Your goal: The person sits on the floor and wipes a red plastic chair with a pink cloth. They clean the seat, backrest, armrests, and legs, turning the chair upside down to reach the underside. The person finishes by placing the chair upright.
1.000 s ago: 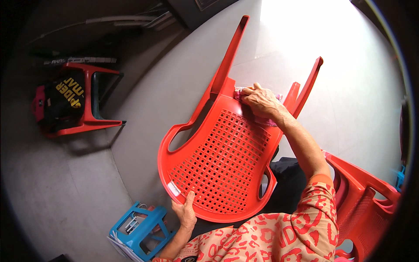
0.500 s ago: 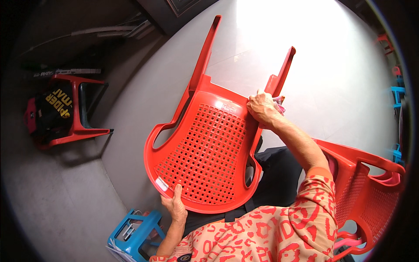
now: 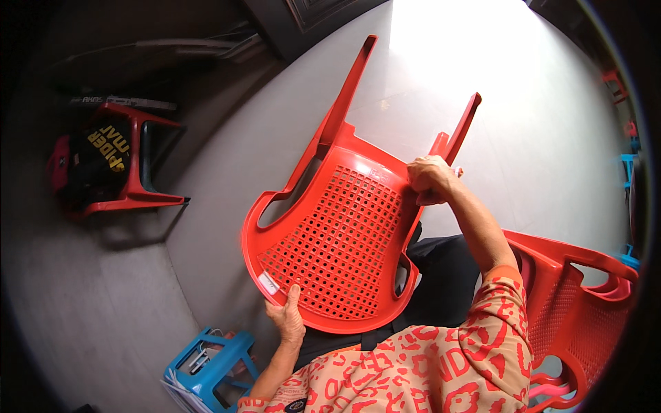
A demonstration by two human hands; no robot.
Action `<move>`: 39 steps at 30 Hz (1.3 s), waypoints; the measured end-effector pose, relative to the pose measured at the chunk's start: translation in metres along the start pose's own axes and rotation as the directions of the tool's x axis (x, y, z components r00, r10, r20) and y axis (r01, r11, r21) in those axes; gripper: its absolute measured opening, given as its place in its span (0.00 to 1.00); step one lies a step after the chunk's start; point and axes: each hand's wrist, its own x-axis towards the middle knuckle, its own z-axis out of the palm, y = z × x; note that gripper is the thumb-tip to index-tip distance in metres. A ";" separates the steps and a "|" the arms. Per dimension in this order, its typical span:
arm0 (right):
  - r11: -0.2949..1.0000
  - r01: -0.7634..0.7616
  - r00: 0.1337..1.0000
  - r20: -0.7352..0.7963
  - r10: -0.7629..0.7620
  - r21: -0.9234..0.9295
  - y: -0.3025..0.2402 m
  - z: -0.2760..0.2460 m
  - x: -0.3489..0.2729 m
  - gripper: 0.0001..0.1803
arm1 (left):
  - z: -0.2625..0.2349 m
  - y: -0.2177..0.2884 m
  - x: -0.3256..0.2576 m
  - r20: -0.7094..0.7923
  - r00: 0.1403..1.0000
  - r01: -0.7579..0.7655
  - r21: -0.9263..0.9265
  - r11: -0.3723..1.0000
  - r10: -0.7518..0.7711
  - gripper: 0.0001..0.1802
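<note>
A red plastic armchair (image 3: 330,241) lies tilted across my lap, its perforated backrest toward me and two legs pointing away. My left hand (image 3: 286,322) grips the rounded top edge of the backrest, thumb on the face and fingers underneath, near a small white label (image 3: 268,283). My right hand (image 3: 432,180) is closed at the far right corner of the perforated panel, beside the base of the right leg. A bit of crumpled pink cloth (image 3: 459,171) shows past its knuckles; most of it is hidden in the fist.
More red chairs (image 3: 571,303), stacked together, stand close at my right. A blue stool (image 3: 213,368) with small items is at lower left. Farther left, a red stool (image 3: 131,199) carries a dark bag (image 3: 100,155). Blue and red furniture (image 3: 628,165) lines the far right.
The chair and both hands appear shifted slightly right, along with much of the scene. My right hand has turned into a tighter fist, hiding more of the pink cloth. My left hand keeps its hold.
</note>
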 end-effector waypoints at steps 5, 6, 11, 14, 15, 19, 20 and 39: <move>0.799 0.402 0.915 -0.174 -0.364 0.448 0.020 0.011 0.008 0.11 | 0.000 0.000 0.001 0.012 1.000 0.012 0.039 0.999 -0.012 0.28; 0.730 0.349 0.933 -0.148 -0.327 0.587 0.011 -0.004 0.006 0.14 | -0.003 0.000 0.001 0.001 1.000 0.005 0.057 0.998 -0.005 0.28; 0.550 0.508 0.742 -0.661 0.111 0.663 -0.038 -0.022 0.044 0.24 | 0.002 0.005 -0.002 0.022 1.000 0.005 0.068 0.998 -0.006 0.27; 0.668 0.328 0.847 -0.521 0.105 0.668 -0.053 -0.032 0.088 0.16 | 0.001 0.005 -0.001 0.012 1.000 0.011 0.080 0.997 -0.012 0.27; 0.736 0.285 0.844 -0.524 0.110 0.614 -0.055 -0.029 0.099 0.15 | 0.002 0.004 -0.001 0.012 1.000 0.014 0.082 0.997 -0.016 0.27; 0.868 0.264 0.867 -0.497 -0.023 0.420 -0.072 -0.035 0.105 0.14 | 0.001 0.008 -0.002 -0.021 1.000 0.019 0.088 0.996 -0.017 0.26; 0.876 0.287 0.877 -0.474 -0.078 0.387 -0.072 -0.044 0.098 0.15 | 0.001 0.008 -0.001 -0.019 1.000 0.021 0.092 0.996 -0.020 0.26; 0.984 0.180 0.819 -0.553 -0.152 -0.003 -0.198 -0.018 0.022 0.09 | 0.001 0.001 0.000 0.001 1.000 0.006 0.052 0.999 -0.006 0.23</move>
